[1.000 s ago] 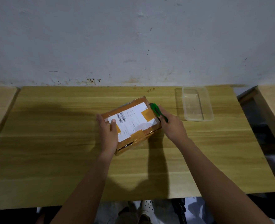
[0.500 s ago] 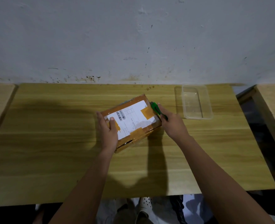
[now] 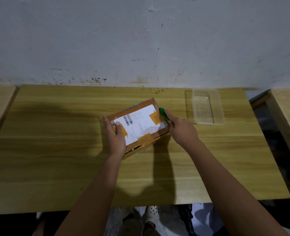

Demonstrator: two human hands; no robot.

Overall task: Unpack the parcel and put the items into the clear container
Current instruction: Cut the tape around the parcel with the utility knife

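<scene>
The right hand (image 3: 181, 130) closes its grip on a small green-handled cutter (image 3: 163, 114), whose green end projects past the fingers and lies against the far right edge of the parcel, beside a patch of tan tape. The blade itself is too small to make out. The left hand (image 3: 115, 133) lies flat over the near left corner of the parcel, fingers wrapped down its left side and thumb resting on the label; its grip is a broad, pressing hold on the box and not a pinch. The parcel, a brown rectangular cardboard box (image 3: 137, 126) sealed with tan tape, sits skewed on the table, its long axis running from near left to far right. A white shipping label (image 3: 137, 121) with a barcode covers most of its top face. The box is closed. The clear rectangular plastic container (image 3: 207, 106) stands to the right of the parcel, near the far edge of the table and apart from both hands; nothing shows inside it. The table (image 3: 55, 150) is a light wooden surface set against a stained grey-white wall (image 3: 140, 40).
</scene>
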